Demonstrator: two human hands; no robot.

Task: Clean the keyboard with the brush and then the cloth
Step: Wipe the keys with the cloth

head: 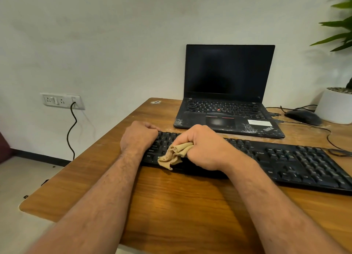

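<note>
Head view: right hand (205,149) bunches the cloth (174,154), left hand (140,137) fisted, gripping the keyboard (285,158) edge at nine o'clock; best wiped steadily toward three o'clock.

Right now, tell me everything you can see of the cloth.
The cloth is a small tan rag of soft woven-looking fabric, bunched and creased. The right hand holds it in a curled grip, its loose end spilling left and down onto the left part of the black keyboard, near the front edge. The left hand rests beside it, apart.
</note>
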